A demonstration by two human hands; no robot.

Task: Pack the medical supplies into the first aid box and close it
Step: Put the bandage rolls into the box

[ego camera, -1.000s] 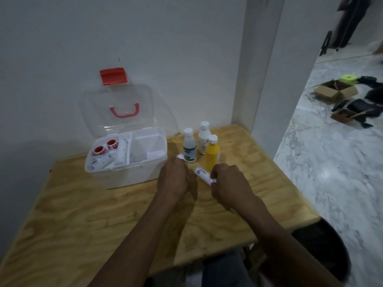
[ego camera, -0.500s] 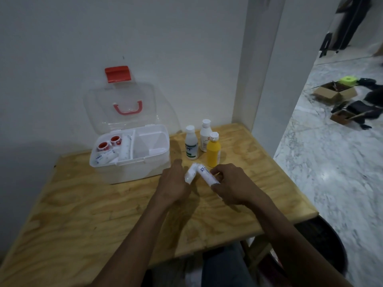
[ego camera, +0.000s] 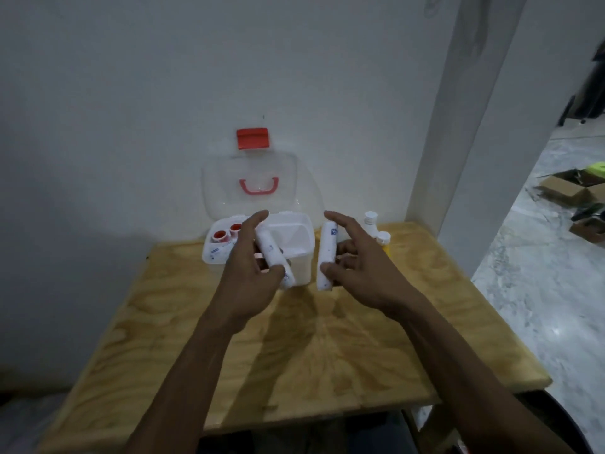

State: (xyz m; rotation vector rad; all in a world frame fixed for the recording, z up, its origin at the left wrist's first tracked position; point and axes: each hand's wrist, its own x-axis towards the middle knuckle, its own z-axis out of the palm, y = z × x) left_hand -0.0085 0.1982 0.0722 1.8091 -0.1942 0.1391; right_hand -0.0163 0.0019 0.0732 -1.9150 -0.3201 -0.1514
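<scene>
Left hand [ego camera: 252,273] grips a white tube [ego camera: 273,257], right hand [ego camera: 360,270] grips a second tube [ego camera: 327,253], both raised above the counter [ego camera: 327,355] in front of the box [ego camera: 262,253]. Box lid [ego camera: 258,188] up against wall, red-capped items [ego camera: 226,232] in left compartment. Bottles [ego camera: 376,231] stand right of box, partly hidden.

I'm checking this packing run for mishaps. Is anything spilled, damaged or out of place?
Nothing stands out. The first aid box sits open with its lid upright. The left hand and right hand each hold a white roll; visible bottles stand upright.
</scene>
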